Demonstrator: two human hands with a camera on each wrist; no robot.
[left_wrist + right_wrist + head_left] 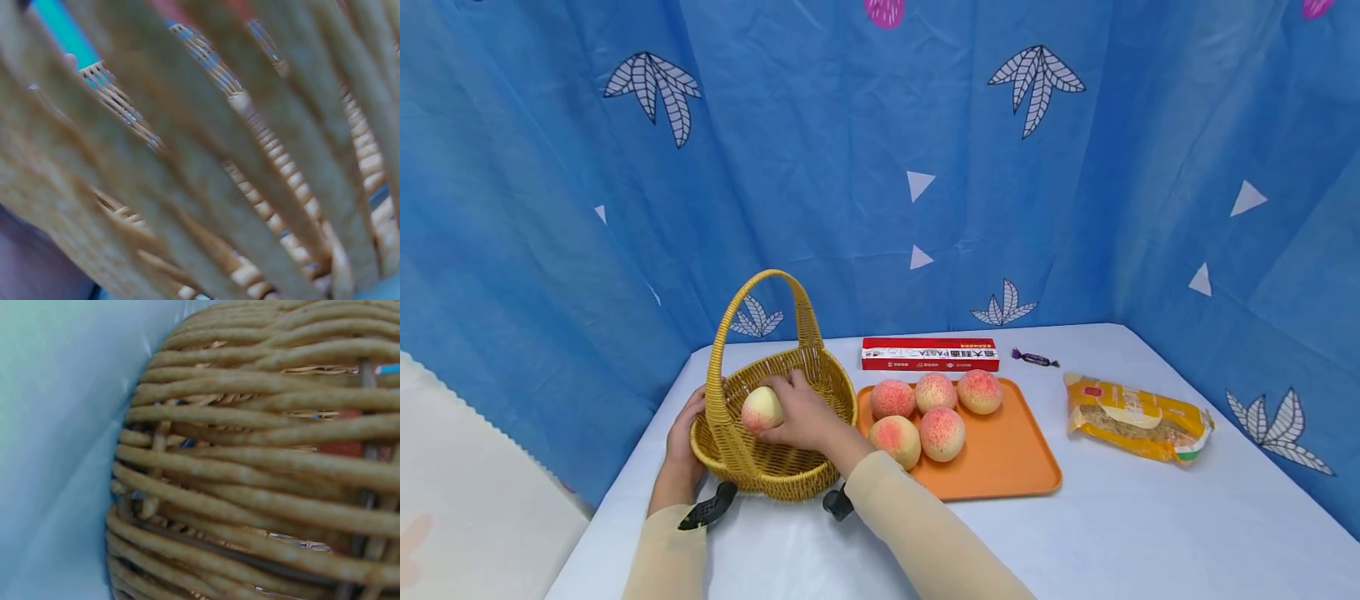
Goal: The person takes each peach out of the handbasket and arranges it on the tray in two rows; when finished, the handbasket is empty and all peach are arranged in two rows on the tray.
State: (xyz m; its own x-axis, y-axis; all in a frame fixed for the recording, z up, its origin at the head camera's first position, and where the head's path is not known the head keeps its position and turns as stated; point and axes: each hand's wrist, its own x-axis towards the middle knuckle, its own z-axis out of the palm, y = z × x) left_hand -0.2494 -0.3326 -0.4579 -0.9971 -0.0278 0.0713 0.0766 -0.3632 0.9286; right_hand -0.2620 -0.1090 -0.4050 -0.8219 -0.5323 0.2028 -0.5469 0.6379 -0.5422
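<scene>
A golden woven basket (801,487) with a tall arched handle stands at the left of the table, leaning a little. My left hand (683,433) holds its left side by the rim, its fingertips partly hidden by the handle. Inside the basket's opening, my right hand (805,414) grips a pale yellow and pink peach (762,410). In the left wrist view, the blurred basket weave (206,156) fills nearly everything. The right wrist view shows the basket's outer wall (250,437) close up, and neither hand's fingers can be made out there.
Several peaches (942,433) sit on an orange tray (1000,458) right of the basket. Behind it lies a red pasta box (930,354), with a purple wrapped candy (1035,358) beside it. A yellow pasta bag (1138,417) lies farther right. Blue curtains (880,167) border the table.
</scene>
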